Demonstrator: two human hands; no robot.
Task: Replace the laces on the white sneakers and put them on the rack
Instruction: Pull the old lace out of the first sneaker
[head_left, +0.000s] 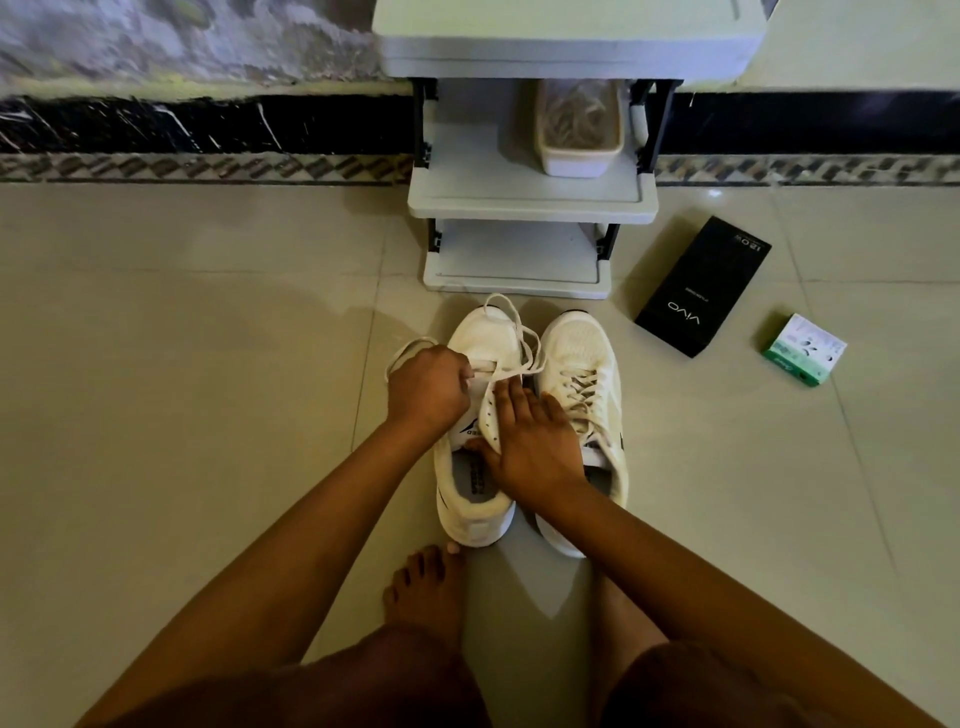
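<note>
A pair of white mesh sneakers (535, 415) was set on the beige tiled floor (182, 364) before a grey plastic shoe rack (524, 197). A loose white lace (511, 332) was gripped in the curled left hand (428, 389), while the left shoe was pressed by the flat, straight-fingered right hand (530, 441). Tangled laces were kept in a translucent tub (579, 130) on the rack's middle shelf.

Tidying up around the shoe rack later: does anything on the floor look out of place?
Yes. A black vivo box and a small green-and-white carton lie askew on the floor tiles, right of the shoe rack. They are apart from each other and from the sneakers.
</note>
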